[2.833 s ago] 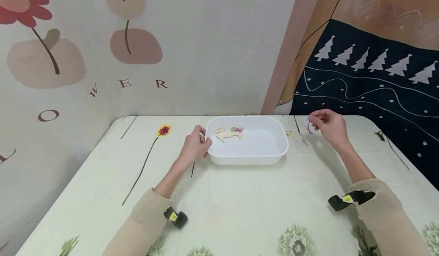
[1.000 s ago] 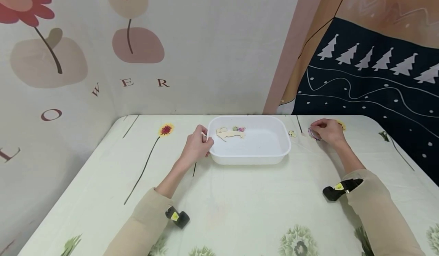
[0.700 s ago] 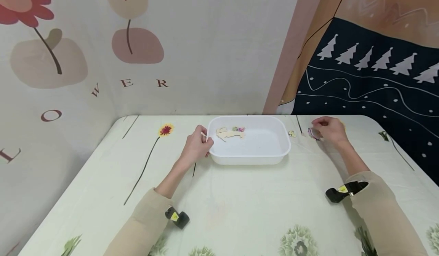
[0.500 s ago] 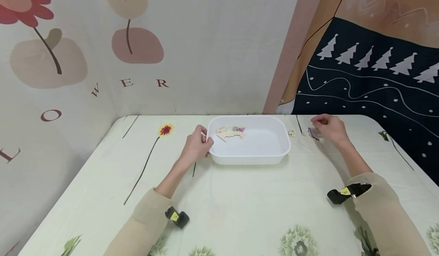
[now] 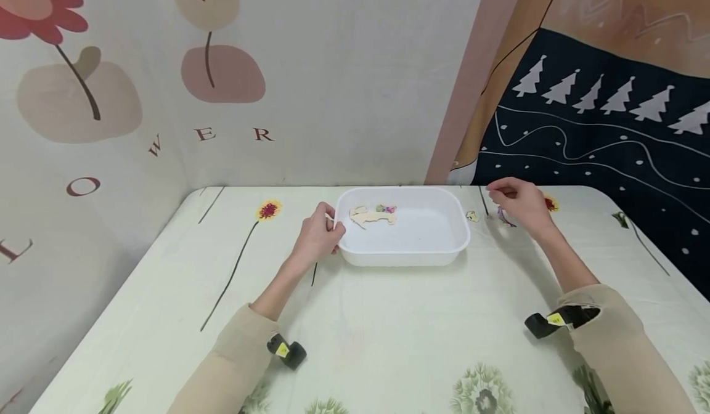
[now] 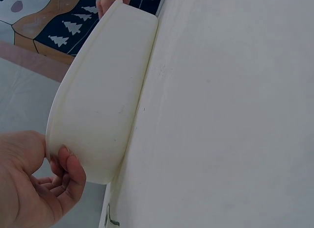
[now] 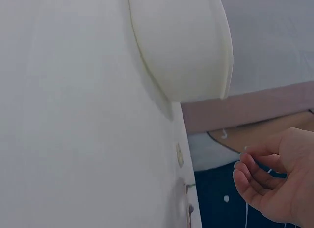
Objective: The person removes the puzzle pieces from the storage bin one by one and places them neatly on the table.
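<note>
My left hand (image 5: 319, 236) pinches the white tray (image 5: 405, 259) — best held steady; my right hand (image 5: 524, 206), loosely curled and empty, hovers near the purple piece (image 5: 504, 219) right of the tray — touch lightly.

Bench cloth (image 5: 399, 321) is rocking a floral print, one yellow flower (image 5: 269, 210) sitting toward the far left, pale green blooms (image 5: 481, 384) showing up nearer the camera. Behind it a whitish curtain (image 5: 344, 81) is hanging, showing a big red flower (image 5: 28, 0) plus lettering (image 5: 261, 134). Past a slanting pink stripe (image 5: 471, 81), white trees (image 5: 612, 97) are standing on navy.
</note>
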Demonstrator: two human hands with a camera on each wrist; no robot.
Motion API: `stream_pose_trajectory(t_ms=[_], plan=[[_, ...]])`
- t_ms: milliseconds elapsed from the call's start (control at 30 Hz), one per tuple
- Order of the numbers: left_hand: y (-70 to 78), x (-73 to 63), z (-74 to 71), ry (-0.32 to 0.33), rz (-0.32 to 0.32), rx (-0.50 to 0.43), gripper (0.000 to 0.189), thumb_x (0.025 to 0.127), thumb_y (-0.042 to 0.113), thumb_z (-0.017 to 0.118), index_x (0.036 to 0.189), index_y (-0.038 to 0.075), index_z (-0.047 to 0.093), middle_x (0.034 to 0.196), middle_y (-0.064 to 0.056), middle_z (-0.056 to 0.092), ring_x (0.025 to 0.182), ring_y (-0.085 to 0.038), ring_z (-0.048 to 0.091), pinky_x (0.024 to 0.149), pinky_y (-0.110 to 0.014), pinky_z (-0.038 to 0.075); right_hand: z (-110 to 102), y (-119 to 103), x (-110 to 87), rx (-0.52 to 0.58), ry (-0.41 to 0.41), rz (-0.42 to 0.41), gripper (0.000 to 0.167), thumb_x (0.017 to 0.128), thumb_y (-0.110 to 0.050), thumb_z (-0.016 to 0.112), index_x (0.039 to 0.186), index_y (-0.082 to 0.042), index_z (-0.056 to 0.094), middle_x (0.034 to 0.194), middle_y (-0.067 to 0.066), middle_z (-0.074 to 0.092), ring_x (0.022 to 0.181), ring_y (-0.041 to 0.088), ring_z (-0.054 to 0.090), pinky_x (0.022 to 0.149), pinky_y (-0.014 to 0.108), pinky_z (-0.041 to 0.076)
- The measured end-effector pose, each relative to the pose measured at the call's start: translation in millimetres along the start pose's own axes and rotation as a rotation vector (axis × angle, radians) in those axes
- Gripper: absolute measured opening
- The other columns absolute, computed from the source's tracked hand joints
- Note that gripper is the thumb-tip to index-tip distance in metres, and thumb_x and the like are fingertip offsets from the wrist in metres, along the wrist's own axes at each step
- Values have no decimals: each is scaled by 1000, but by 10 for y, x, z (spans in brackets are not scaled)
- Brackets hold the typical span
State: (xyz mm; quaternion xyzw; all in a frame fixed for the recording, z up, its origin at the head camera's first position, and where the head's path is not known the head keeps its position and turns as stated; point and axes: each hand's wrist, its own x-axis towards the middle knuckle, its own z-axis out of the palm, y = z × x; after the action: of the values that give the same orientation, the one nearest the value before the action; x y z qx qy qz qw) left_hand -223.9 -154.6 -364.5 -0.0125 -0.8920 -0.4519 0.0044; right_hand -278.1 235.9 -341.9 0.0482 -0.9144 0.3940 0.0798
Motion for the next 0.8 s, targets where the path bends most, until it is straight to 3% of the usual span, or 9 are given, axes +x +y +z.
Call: stream_pose_trajectory(t_ms=[567, 800], plan=[[-3, 7, 0, -1, -9, -1, 27, 99, 10, 56, 122, -2, 48, 78, -7, 51, 59, -18, 58, 54, -25, 49, 248, -449, -63, 58, -57, -137, 24, 102, -12, 57, 119, 3, 64, 113, 21, 66, 100, 32, 61, 73, 9, 45], [-9, 11, 0, -6, -6, -10, 28, 99, 9, 55, 123, -3, 48, 78, -7, 50, 59, -18, 58, 54, -25, 48, 413, -559, -43, 68, -123, -160, 23, 101, -10, 58, 118, 3, 65, 113, 20, 66, 100, 31, 62, 76, 17, 48]])
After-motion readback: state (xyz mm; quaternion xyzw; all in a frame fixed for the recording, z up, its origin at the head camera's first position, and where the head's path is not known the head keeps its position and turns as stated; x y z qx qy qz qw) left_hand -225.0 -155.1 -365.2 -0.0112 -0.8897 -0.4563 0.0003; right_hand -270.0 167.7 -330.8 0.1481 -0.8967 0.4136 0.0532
